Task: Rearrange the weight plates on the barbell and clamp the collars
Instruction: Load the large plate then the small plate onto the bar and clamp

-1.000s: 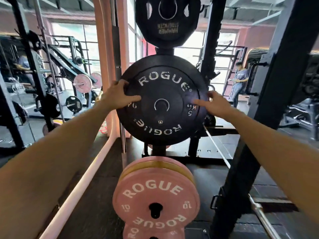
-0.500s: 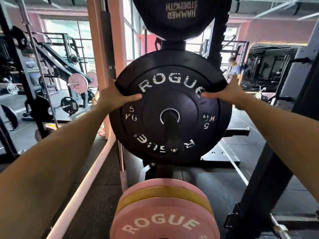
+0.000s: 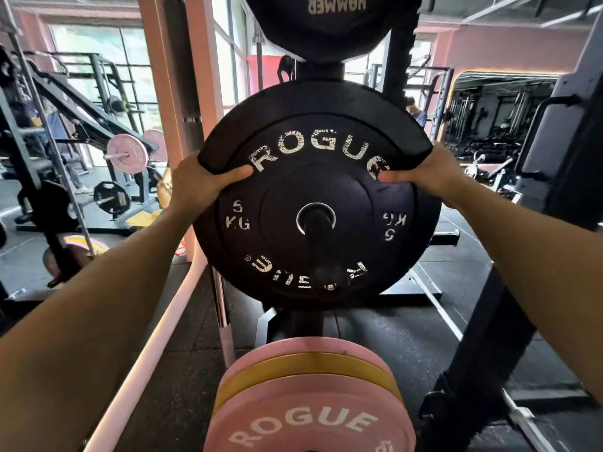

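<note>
Nearest to you, at the bottom edge, sits the stack of pink plates (image 3: 310,419) with a yellow plate (image 3: 306,370) between them; the stack is cut off by the frame, so you cannot see what it hangs on.

Above it, your left hand (image 3: 195,184) and your right hand (image 3: 434,177) both grip the black 5 kg plate (image 3: 313,197) at its upper rim, thumbs on the face and the other fingers hidden behind the edge. The hands are apart, one on each side. Compared with a second ago the plate has come clearly toward you, and your grip has moved from the sides up to the top. The storage peg (image 3: 316,223) is still through the centre hole, and its tip (image 3: 330,283) shows in front of the lower face, so I judge the plate is not yet free of the rack; it needs more pull before it can go to the barbell.

Further up, another black plate (image 3: 326,24) is cut by the top edge. The barbell sleeve you will load and any collars are not visible here. In the far background a person (image 3: 414,112) is too blurred to describe.
</note>
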